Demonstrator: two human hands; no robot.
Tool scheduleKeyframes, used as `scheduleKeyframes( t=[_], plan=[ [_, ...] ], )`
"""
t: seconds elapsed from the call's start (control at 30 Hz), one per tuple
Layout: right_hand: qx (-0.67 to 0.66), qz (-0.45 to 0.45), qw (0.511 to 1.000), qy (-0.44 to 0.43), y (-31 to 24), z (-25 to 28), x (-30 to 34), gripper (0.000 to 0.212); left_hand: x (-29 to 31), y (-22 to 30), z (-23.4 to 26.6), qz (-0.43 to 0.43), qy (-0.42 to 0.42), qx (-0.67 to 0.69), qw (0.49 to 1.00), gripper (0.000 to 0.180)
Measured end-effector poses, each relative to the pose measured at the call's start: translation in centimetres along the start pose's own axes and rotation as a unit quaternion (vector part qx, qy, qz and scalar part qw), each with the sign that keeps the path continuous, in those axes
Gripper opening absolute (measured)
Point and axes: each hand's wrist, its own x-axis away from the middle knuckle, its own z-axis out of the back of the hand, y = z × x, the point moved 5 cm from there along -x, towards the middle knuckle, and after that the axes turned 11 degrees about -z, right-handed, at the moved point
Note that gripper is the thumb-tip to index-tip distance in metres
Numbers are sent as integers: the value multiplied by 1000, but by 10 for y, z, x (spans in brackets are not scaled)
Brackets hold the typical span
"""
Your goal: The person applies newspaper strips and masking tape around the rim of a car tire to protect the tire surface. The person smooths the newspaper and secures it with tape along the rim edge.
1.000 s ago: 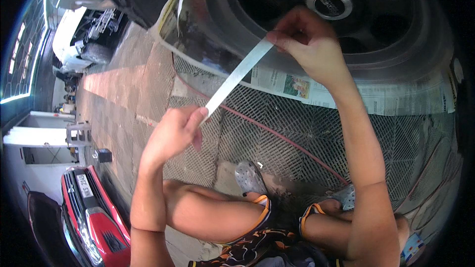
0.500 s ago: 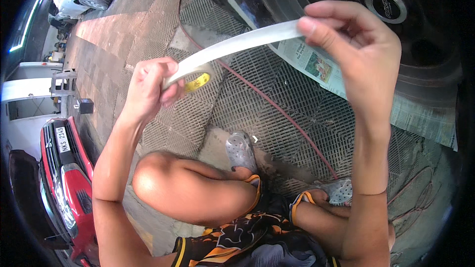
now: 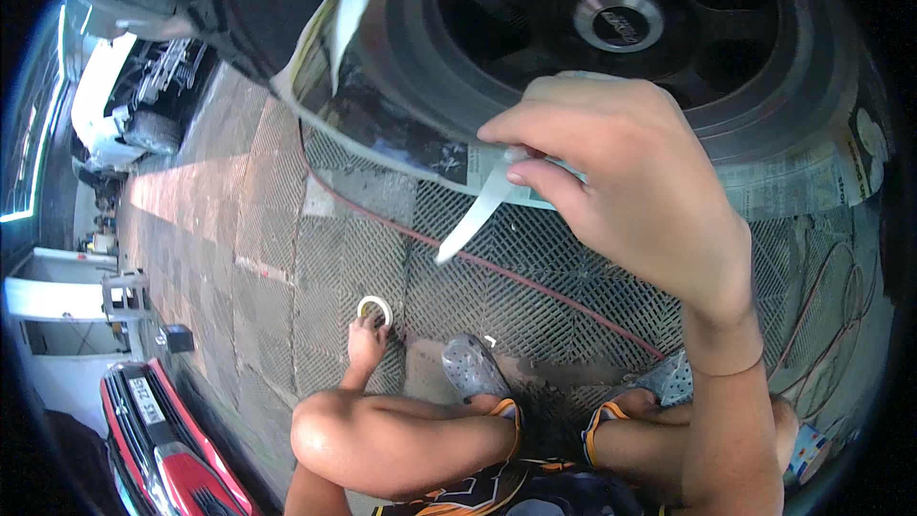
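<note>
Left hand [image 3: 368, 342] no longer up at tape strip [image 3: 475, 220]; now dropped to grated floor [image 3: 535, 277], fingers at tape roll [image 3: 374, 310] lying flat there, just left of grey clog [image 3: 473, 368]. Strip, earlier stretched taut between both hands, now short loose piece hanging from right hand [image 3: 621, 191] alone, free end dangling down-left. Right hand pinches strip between thumb and forefinger, now close against newspaper masking [image 3: 783, 186] under wheel [image 3: 621, 29]. Yellow object seen by left hand half second ago gone from sight.
</note>
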Motion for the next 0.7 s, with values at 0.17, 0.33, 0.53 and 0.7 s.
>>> scheduleKeyframes(
  t=[0.17, 0.33, 0.53, 0.7],
  plan=[
    [-20, 63, 998, 24, 15, 20, -6, 9, -113, 94, 178, -36, 16, 234, 971, 37],
    [-59, 106, 992, 26, 18, 34, -22, 9, -188, 276, 312, -331, 132, 180, 917, 45],
    [-185, 111, 976, 37, 27, 61, -23, 17, -244, 350, 314, -152, 247, 349, 891, 40],
    [-340, 89, 933, 81, 40, 63, -27, 27, -254, 344, 311, -170, 399, 418, 798, 20]
  ],
)
